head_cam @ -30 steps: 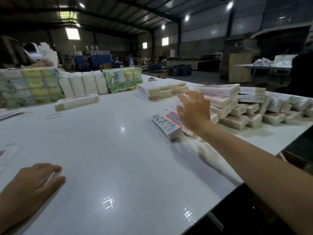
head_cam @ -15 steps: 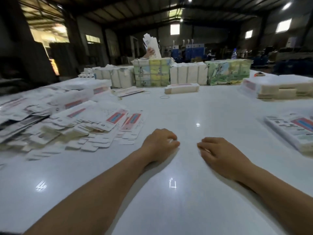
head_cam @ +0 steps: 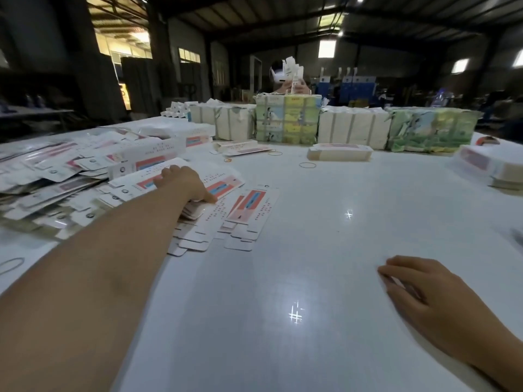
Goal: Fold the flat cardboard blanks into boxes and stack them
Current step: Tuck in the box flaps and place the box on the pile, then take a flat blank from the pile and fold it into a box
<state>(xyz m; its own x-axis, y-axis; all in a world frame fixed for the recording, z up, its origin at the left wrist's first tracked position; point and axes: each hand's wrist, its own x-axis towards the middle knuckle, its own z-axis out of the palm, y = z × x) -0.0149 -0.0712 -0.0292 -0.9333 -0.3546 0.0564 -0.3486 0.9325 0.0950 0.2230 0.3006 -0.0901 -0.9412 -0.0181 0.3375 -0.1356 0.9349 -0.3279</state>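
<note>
Reaching out from table centre since half a second ago, the left hand (head_cam: 185, 183) presses down on fanned flat blanks (head_cam: 218, 190), long axes angled far-right. The right hand (head_cam: 424, 295) rests loosely curled, holding nothing, on the open white table (head_cam: 311, 250).

Across your white bench (head_cam: 325, 250) stand wrapped colourful bundles (head_cam: 287, 120), rubber bands (head_cam: 307, 165) lie loose before them, and another person (head_cam: 285, 80) works behind.
</note>
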